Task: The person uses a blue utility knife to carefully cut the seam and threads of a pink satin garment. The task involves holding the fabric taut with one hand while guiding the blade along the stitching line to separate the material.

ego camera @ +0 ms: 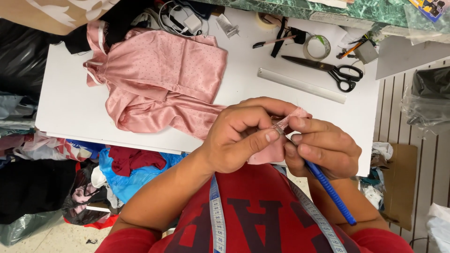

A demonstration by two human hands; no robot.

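Fingers [268, 136] of left hand [239, 138] pinching pink satin garment's edge [294, 116] over white table's [65, 112] near edge, right hand [323, 147] clenched around blue ribbed tool [330, 192], tip at that edge, scissors [328, 69] and metal ruler [301, 85] beyond.

Two bare forearms reach up from the chest and meet at centre. The left hand [243, 136] curls, thumb and forefinger pinched. The right hand [321, 147] faces it, fingers closed, fingertips touching the left's.
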